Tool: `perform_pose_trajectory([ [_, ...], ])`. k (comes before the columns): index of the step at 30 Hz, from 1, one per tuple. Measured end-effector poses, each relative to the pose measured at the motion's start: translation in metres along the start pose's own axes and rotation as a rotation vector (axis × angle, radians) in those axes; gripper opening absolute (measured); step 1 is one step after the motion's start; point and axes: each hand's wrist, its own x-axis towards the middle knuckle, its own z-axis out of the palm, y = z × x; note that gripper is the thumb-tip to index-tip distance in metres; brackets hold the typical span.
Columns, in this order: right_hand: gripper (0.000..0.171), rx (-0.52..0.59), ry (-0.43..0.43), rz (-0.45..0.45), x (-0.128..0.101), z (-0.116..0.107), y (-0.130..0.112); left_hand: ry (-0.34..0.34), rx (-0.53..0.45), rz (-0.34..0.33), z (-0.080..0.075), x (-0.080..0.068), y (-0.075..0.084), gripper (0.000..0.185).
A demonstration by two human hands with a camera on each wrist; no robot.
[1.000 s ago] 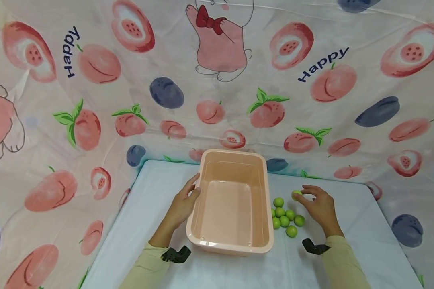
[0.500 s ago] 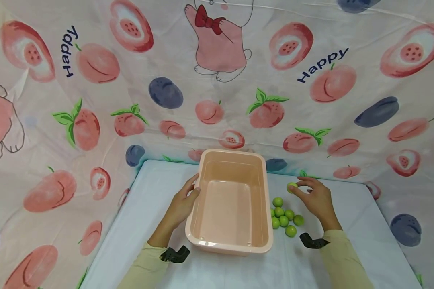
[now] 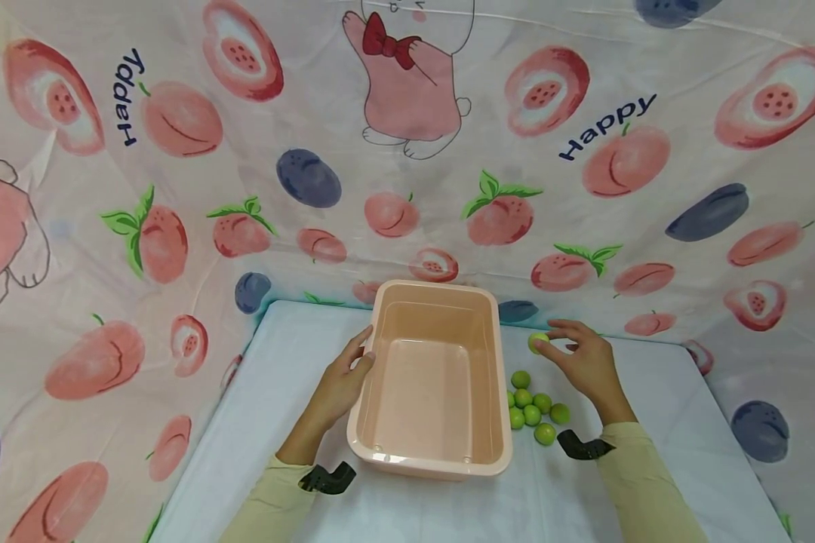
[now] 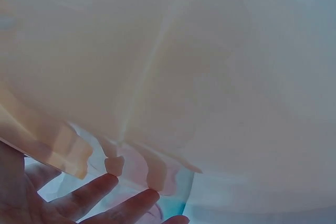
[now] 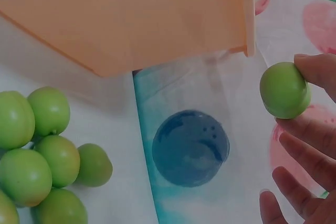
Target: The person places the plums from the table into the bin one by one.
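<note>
**One fruit up, bin waiting**

Peach-print cloth (image 3: 176,128) hangs all round and the white table (image 3: 659,422) sits bright below. Your right hand (image 3: 584,363) pinches one green fruit (image 3: 537,342) at the fingertips, lifted beside the far right corner of the peach bin (image 3: 435,381), clear of the cluster of green fruits (image 3: 533,411) lying just beside the bin's right wall. Your left hand (image 3: 342,383) has straight, relaxed fingers laid against the bin's left rim. Keep that hand pressing so the bin doesn't skate. Bring the fruit over the rim with room to spare, lower it toward the floor, and release low so it doesn't bounce.
</note>
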Motion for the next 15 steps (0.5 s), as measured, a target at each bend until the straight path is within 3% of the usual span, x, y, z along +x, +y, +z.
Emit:
perform_pose_trajectory([
  [15, 0.048, 0.041, -0.061, -0.010, 0.015, -0.002, -0.020, -0.005, -0.015, -0.014, -0.001, 0.003, 0.005, 0.051],
])
